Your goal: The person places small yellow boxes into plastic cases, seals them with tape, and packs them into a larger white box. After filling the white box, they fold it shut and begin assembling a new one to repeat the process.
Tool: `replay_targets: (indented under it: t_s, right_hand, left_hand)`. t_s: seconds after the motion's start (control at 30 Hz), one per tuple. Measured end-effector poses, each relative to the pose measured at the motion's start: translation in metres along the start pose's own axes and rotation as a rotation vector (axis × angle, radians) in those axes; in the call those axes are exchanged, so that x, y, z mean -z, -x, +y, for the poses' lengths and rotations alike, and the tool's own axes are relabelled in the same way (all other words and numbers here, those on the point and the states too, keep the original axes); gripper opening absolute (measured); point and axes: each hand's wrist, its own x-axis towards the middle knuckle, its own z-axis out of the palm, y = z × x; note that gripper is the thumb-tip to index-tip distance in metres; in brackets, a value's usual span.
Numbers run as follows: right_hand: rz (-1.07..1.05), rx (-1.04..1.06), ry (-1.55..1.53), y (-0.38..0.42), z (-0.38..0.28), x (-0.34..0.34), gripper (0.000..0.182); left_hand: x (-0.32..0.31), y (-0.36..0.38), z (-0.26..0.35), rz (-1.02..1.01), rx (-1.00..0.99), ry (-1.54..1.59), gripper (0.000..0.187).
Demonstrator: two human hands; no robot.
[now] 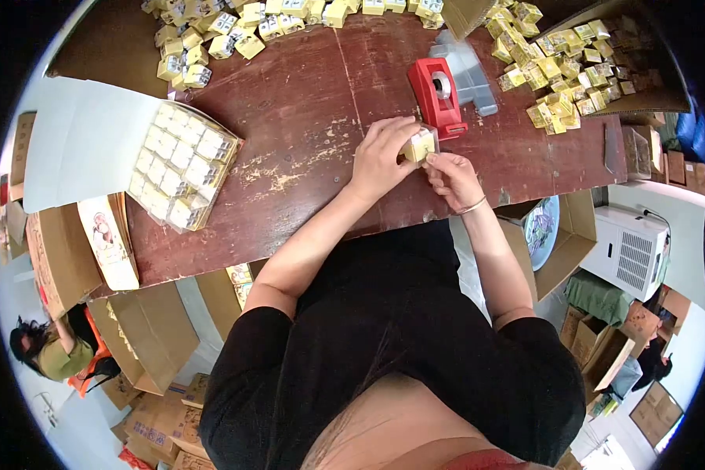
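In the head view, a small yellow box [420, 146] is held above the counter [305, 117], near its front edge. It is gripped by the left hand [380, 157], with the fingers curved over its far side and the thumb nearer the body. The right hand [456, 180] is nearly closed, with thumb and forefinger pinched at the near right corner of the same box.

A red tape dispenser [439, 98], fitted with a roll of tape, is placed just beyond the hands. A translucent plastic piece [464, 70] is seen beside it.

At the left, an open tray [221, 182] is filled with small pale-yellow packs in rows; a white panel [86, 141] is spread out beside it. At the upper right, loose yellow boxes [560, 66] are piled in and before the mouth of a brown carton [659, 100]. More loose boxes [251, 45] are heaped at the upper left.

Below the counter's right edge, a blue basin [554, 227] is contained in an open carton [578, 235]; its contents cannot be identified.
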Motion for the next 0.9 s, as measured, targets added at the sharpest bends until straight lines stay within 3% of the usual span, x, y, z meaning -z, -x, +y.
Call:
replay_targets:
  t_s: [0.03, 0.1, 0.13, 0.17, 0.2, 0.27, 0.3, 0.33, 0.37, 0.43, 0.47, 0.5, 0.53, 0.6, 0.63, 0.67, 0.73, 0.77, 0.8, 0.9]
  right_hand:
    - [-0.006, -0.005, 0.002, 0.001, 0.000, -0.004, 0.020]
    - [0.150, 0.179, 0.289, 0.005, 0.001, -0.014, 0.034]
    - [0.151, 0.179, 0.291, 0.001, 0.004, -0.016, 0.034]
    - [0.148, 0.465, 0.460, -0.004, 0.011, -0.015, 0.039]
    - [0.142, 0.752, 0.626, -0.006, 0.013, -0.019, 0.045]
    - [0.154, 0.670, 0.535, 0.001, 0.011, -0.021, 0.045]
    - [0.133, 0.489, 0.300, 0.007, 0.006, -0.020, 0.046]
    - [0.109, 0.305, 0.067, 0.014, -0.002, -0.024, 0.047]
    - [0.091, 0.367, -0.124, 0.017, -0.003, -0.036, 0.049]
    - [0.048, 0.366, -0.165, 0.014, 0.001, -0.036, 0.050]
    - [0.007, 0.358, -0.206, 0.014, 0.004, -0.037, 0.051]
    - [0.095, 0.353, -0.135, 0.017, 0.006, -0.046, 0.046]
    - [0.097, 0.355, -0.137, 0.017, 0.005, -0.039, 0.046]
    - [0.115, 0.344, 0.339, 0.015, -0.007, -0.010, 0.037]
    - [0.280, 0.389, 0.456, 0.015, -0.022, -0.003, 0.027]
    - [0.448, 0.438, 0.458, 0.005, -0.024, 0.016, 0.023]
    - [0.554, 0.900, 0.912, -0.020, -0.034, 0.032, 0.020]
    - [0.516, 0.773, 0.953, -0.030, -0.037, 0.037, 0.016]
    - [0.519, 0.775, 0.950, -0.036, -0.036, 0.039, 0.016]
    - [0.587, 0.981, 0.875, -0.038, -0.038, 0.031, 0.011]
  left_hand:
    - [0.003, 0.003, -0.002, -0.044, 0.035, 0.048, 0.056]
    - [0.011, 0.005, 0.003, -0.089, 0.072, 0.097, 0.059]
    - [0.020, 0.001, 0.015, -0.220, 0.278, 0.261, 0.064]
    - [0.025, 0.000, 0.023, -0.351, 0.487, 0.428, 0.069]
    - [0.022, 0.003, 0.019, -0.409, 0.488, 0.504, 0.089]
    - [0.021, 0.009, 0.013, -0.365, 0.472, 0.609, 0.093]
    - [0.020, 0.009, 0.012, -0.320, 0.454, 0.713, 0.098]
    - [0.021, 0.009, 0.016, -0.205, 0.634, 1.062, 0.098]
    - [0.014, 0.013, 0.016, -0.093, 0.653, 1.239, 0.095]
    - [-0.006, 0.023, 0.021, 0.060, 0.734, 1.552, 0.083]
    - [-0.014, 0.025, 0.024, 0.015, 0.774, 1.539, 0.073]
    - [-0.016, 0.024, 0.028, -0.032, 0.811, 1.525, 0.064]
    - [-0.012, 0.015, 0.032, 0.039, 0.944, 1.593, 0.053]
    - [-0.021, 0.016, 0.009, 0.021, 0.845, 1.627, 0.053]
    - [-0.016, 0.008, 0.011, 0.034, 0.834, 1.562, 0.055]
    - [-0.010, 0.001, 0.011, -0.127, 0.786, 1.397, 0.057]
    - [-0.014, -0.004, -0.002, -0.395, 0.635, 1.136, 0.062]
    - [-0.026, -0.003, -0.010, -0.446, 0.569, 1.101, 0.071]
    - [-0.032, -0.007, -0.012, -0.496, 0.503, 1.065, 0.081]
    - [-0.037, -0.014, -0.021, -0.572, 0.449, 0.996, 0.083]
